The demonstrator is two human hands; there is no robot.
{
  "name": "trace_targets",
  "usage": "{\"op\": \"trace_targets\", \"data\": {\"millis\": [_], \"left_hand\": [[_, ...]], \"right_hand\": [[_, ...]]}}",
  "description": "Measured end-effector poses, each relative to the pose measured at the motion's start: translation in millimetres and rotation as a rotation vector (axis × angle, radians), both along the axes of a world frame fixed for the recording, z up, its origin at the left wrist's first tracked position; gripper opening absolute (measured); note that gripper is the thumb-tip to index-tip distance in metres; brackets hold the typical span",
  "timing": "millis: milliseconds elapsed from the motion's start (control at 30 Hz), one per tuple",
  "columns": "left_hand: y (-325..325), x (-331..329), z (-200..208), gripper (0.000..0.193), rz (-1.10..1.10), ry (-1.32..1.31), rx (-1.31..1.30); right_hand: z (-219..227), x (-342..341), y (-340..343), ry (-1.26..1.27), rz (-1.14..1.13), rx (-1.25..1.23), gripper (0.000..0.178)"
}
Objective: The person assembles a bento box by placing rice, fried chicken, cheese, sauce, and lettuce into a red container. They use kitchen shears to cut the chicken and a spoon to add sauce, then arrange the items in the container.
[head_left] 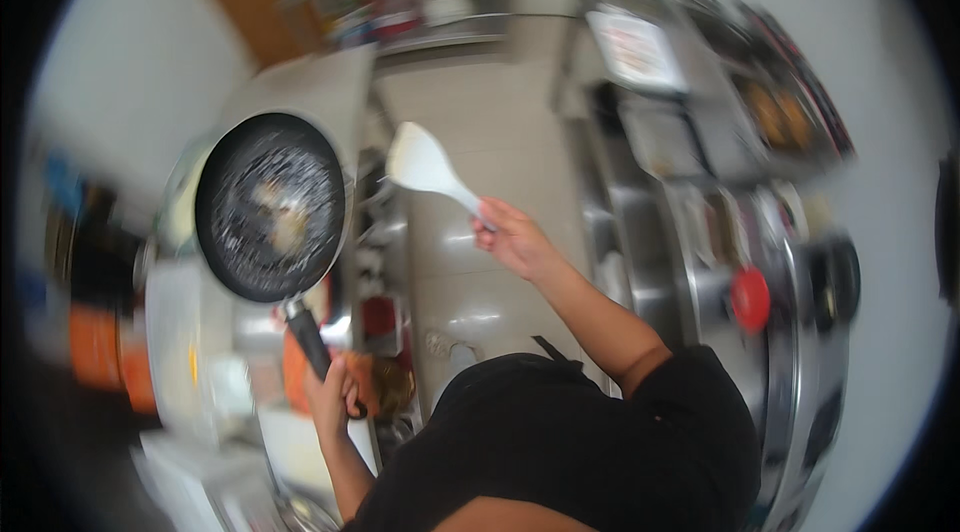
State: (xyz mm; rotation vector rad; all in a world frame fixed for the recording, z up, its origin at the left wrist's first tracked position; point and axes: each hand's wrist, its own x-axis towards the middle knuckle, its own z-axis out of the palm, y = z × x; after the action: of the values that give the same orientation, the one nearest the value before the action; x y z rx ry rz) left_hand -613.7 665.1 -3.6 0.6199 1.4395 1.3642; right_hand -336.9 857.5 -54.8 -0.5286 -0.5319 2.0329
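Observation:
My left hand (333, 395) is closed round the black handle of a dark frying pan (222, 232), which I hold up at the left over a steel counter. The pan's inside looks wet and shiny, with some pale and brownish bits near its middle that are too blurred to name. In my right hand (513, 240) is a white spatula (428, 160), gripped by its handle, its broad blade pointing up and left. The blade is beside the pan, apart from it, above the aisle floor.
Behind and below the pan runs a counter (345, 82) with containers and orange items. On the right stand steel worktops with a white tray (637, 50) and a round red object (749, 299). A loaded steel shelf (450, 32) is at the far end of the tiled floor (480, 97).

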Motion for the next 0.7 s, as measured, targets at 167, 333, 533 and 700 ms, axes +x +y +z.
{"op": "trace_targets", "data": {"millis": [167, 333, 533, 700], "left_hand": [[30.2, 119.9, 16.0, 0.026, -0.519, -0.116, 0.103], [44.1, 287.2, 47.8, 0.026, -1.087, -0.212, 0.046], [4.4, 514.4, 87.1, 0.027, -1.821, -0.183, -0.043], [-104.1, 670.1, 64.4, 0.027, -2.177, -0.353, -0.125]], "right_hand": [[46.5, 185.7, -102.4, 0.146, -0.411, 0.166, 0.023], [64.1, 333.6, -275.8, 0.063, -0.925, 0.407, 0.023], [70.9, 395.9, -500.8, -0.107, -1.757, 0.431, 0.027], [39.4, 343.2, -616.0, -0.096, -2.241, 0.344, 0.026]]}}
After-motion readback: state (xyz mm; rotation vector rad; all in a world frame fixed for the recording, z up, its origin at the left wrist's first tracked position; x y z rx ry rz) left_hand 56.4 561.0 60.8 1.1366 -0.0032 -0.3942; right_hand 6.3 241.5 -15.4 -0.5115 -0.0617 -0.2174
